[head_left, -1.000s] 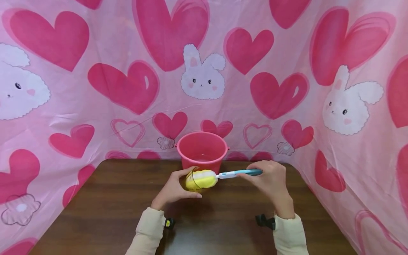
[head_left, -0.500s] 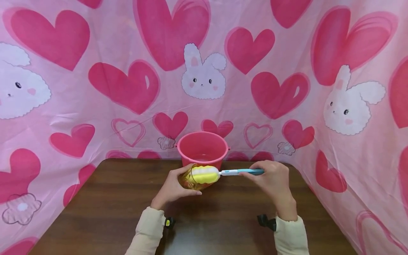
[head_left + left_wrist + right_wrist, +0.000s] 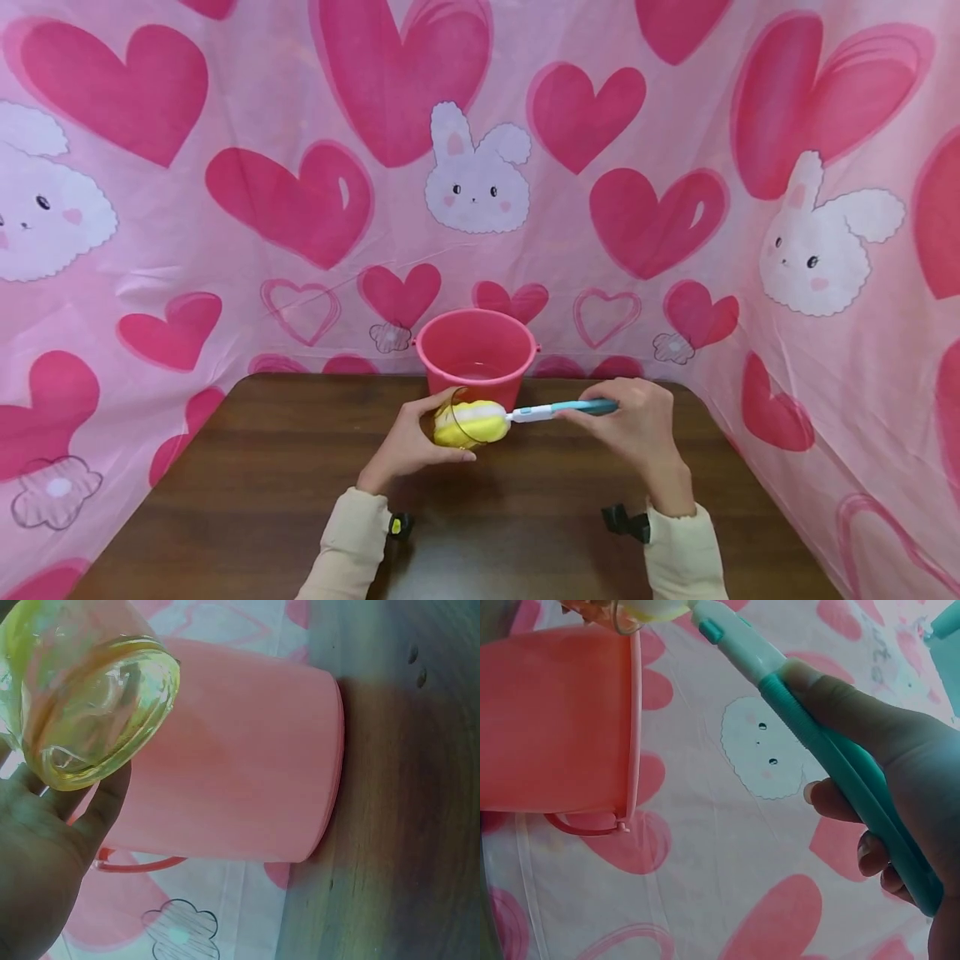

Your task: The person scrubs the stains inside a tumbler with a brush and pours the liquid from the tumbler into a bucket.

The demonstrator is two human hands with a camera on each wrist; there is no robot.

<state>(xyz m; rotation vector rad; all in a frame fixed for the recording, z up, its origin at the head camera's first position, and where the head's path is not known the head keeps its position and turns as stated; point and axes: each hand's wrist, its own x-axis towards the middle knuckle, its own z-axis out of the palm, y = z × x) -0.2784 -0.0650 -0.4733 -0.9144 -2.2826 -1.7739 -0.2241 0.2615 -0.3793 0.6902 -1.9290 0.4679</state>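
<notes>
In the head view my left hand grips a clear amber glass, tilted sideways with its mouth to the right. The left wrist view shows the thick yellowish base of the glass above the palm. A yellow and white sponge head sits partly inside the glass. It belongs to a brush whose white and teal handle my right hand holds from the right. Fingers and thumb wrap that teal handle in the right wrist view.
Just behind the glass, a pink bucket stands at the back of the brown wooden table, with some liquid visible inside. A pink cloth printed with hearts and rabbits surrounds the table on the back and sides.
The brush came out a little to the right half a second ago and is now deeper in the glass, further left. My right hand moved left with it; the tilt of the glass shifted slightly.
</notes>
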